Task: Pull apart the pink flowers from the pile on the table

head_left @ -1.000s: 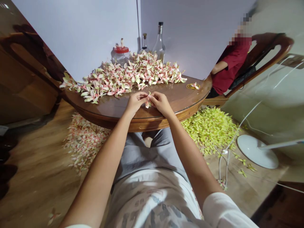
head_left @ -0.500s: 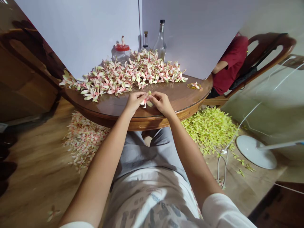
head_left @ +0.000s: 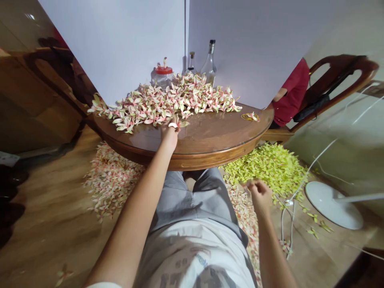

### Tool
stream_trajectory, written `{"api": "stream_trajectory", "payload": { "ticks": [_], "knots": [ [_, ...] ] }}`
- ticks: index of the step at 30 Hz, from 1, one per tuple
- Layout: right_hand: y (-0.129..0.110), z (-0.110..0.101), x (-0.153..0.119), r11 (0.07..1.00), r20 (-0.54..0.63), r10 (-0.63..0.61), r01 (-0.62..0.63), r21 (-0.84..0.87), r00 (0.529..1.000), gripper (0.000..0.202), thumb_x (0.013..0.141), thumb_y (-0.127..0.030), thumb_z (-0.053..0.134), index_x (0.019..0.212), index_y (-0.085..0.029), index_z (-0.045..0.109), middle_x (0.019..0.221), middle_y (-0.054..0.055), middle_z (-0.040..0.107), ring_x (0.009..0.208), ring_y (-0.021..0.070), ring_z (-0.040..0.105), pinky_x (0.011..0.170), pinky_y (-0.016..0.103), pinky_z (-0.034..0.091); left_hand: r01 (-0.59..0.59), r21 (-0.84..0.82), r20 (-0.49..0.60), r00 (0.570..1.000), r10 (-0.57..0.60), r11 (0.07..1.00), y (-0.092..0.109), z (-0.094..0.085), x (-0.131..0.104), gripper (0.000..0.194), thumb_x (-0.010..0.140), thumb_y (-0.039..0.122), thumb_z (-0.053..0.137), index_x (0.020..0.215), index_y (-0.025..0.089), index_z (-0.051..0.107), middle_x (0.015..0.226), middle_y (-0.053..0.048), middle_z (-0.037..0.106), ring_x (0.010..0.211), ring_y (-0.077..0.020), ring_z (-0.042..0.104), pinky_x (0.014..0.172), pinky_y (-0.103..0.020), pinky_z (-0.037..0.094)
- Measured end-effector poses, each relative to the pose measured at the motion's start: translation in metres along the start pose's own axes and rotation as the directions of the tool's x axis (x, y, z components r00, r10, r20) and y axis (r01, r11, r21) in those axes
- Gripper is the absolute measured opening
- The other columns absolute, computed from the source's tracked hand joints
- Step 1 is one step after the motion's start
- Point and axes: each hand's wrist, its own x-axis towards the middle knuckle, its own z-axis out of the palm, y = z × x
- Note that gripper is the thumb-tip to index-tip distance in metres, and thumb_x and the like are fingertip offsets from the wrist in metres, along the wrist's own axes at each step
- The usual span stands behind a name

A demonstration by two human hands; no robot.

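Observation:
My left hand (head_left: 170, 135) is over the table, closed on a pink-and-white flower (head_left: 177, 125) with a greenish petal pointing right. Just beyond it, a long heap of similar flowers (head_left: 156, 102) spreads across the back of the brown round table (head_left: 222, 134). My right hand (head_left: 258, 192) is off the table, low beside my right leg, with its fingers curled together; whether anything small is between them I cannot make out. It is in front of a yellow-green pile of plant pieces (head_left: 273, 164) on the floor.
Behind the heap stand a red-lidded jar (head_left: 163, 76) and two bottles, the taller one (head_left: 209, 66) clear. Yellow rubber bands (head_left: 249, 116) lie at the table's right. Pink-white pieces (head_left: 114, 176) cover the floor at left. A person in red sits at right, near a white round base (head_left: 330, 204).
My right hand has left the flower and the table, moving down and right. My left hand keeps a flower and is nearer the heap. The view has shifted slightly.

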Motion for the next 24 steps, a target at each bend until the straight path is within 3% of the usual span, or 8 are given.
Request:
{"api": "stream_trajectory", "payload": {
  "ticks": [4,6,8,10,12,15,19,24],
  "knots": [
    [0.023,-0.044,-0.025,0.972,0.255,0.154,-0.101,-0.210,0.955,0.035,0.057,-0.049,0.077,0.043,-0.025,0.055,0.040,0.002,0.051,0.036,0.0178,0.042,0.038,0.031,0.030,-0.016,0.018,0.081,0.997,0.015,1.000,0.001,0.005,-0.005,0.039,0.078,0.053,0.076,0.072,0.019,0.057,0.069,-0.001,0.058,0.067,-0.0105,0.059,0.050,-0.020,0.034],
    [0.014,-0.048,-0.017,0.962,0.351,0.191,-0.104,-0.252,0.917,0.031,0.061,-0.051,0.078,0.053,-0.024,0.065,0.050,0.004,0.061,0.044,0.0205,0.052,0.043,0.033,0.038,-0.034,0.033,0.128,0.991,0.030,0.999,0.002,0.005,-0.007,0.042,0.075,0.055,0.078,0.070,0.019,0.057,0.067,-0.001,0.058,0.067,-0.0109,0.059,0.051,-0.020,0.034],
    [-0.012,-0.039,0.004,0.973,0.416,0.153,-0.064,-0.221,0.896,0.028,0.076,-0.052,0.071,0.075,-0.024,0.072,0.069,0.004,0.069,0.060,0.0209,0.060,0.057,0.033,0.046,-0.055,0.060,0.184,0.982,0.043,0.997,0.003,0.005,-0.009,0.043,0.074,0.056,0.079,0.069,0.018,0.059,0.068,-0.001,0.059,0.069,-0.0119,0.061,0.052,-0.020,0.034],
    [-0.051,-0.017,0.033,0.994,0.469,-0.012,0.060,-0.088,0.883,0.030,0.088,-0.052,0.061,0.086,-0.023,0.069,0.076,0.003,0.066,0.067,0.0179,0.058,0.064,0.031,0.046,-0.068,0.102,0.243,0.969,0.041,0.992,0.003,0.005,-0.011,0.041,0.074,0.055,0.079,0.072,0.018,0.063,0.071,-0.002,0.063,0.071,-0.0130,0.062,0.053,-0.020,0.035],
    [-0.092,0.015,0.067,0.966,0.442,-0.257,0.247,0.080,0.859,0.035,0.092,-0.052,0.059,0.079,-0.020,0.064,0.070,0.002,0.059,0.065,0.0154,0.054,0.064,0.029,0.043,-0.075,0.152,0.298,0.954,0.027,0.985,0.005,0.006,-0.013,0.038,0.075,0.053,0.078,0.080,0.017,0.068,0.076,-0.004,0.068,0.071,-0.0138,0.062,0.054,-0.021,0.038],
    [-0.133,0.074,0.119,0.910,0.435,-0.414,0.349,0.224,0.800,0.038,0.091,-0.055,0.060,0.079,-0.019,0.061,0.066,-0.001,0.055,0.058,0.0117,0.047,0.057,0.026,0.037,-0.090,0.219,0.359,0.933,0.006,0.972,0.006,0.007,-0.015,0.034,0.075,0.048,0.079,0.087,0.017,0.072,0.080,-0.004,0.071,0.067,-0.0138,0.061,0.057,-0.022,0.041],
    [-0.136,0.139,0.157,0.870,0.445,-0.462,0.295,0.395,0.767,0.041,0.085,-0.058,0.067,0.079,-0.019,0.061,0.066,-0.001,0.057,0.059,0.0116,0.048,0.056,0.025,0.038,-0.107,0.272,0.422,0.907,-0.018,0.956,0.006,0.008,-0.018,0.030,0.072,0.041,0.080,0.090,0.017,0.074,0.078,-0.003,0.071,0.065,-0.0142,0.061,0.059,-0.023,0.044],
    [-0.113,0.161,0.156,0.869,0.413,-0.423,0.231,0.438,0.806,0.042,0.083,-0.061,0.067,0.085,-0.020,0.057,0.066,-0.002,0.058,0.056,0.0115,0.048,0.054,0.025,0.039,-0.120,0.319,0.472,0.880,-0.048,0.940,0.004,0.007,-0.018,0.029,0.070,0.036,0.082,0.089,0.015,0.077,0.080,-0.006,0.074,0.070,-0.0176,0.064,0.059,-0.024,0.044]
  ]
}}
